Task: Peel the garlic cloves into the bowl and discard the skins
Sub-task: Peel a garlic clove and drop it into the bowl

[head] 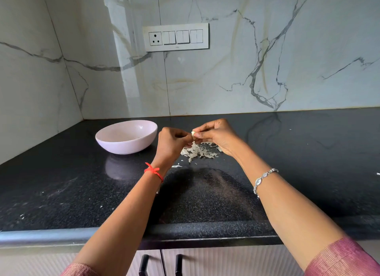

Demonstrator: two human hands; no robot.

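Both hands pinch one clove (193, 134) above the skins (198, 151): left hand (171, 143), right hand (216, 134). The bowl (126, 136) sits left on the tabletop (298, 162).

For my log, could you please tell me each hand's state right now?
Left hand: pinching the garlic clove.
Right hand: pinching the same clove.

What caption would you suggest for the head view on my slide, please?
Left hand and right hand pinch a clove above skins, beside a bowl.
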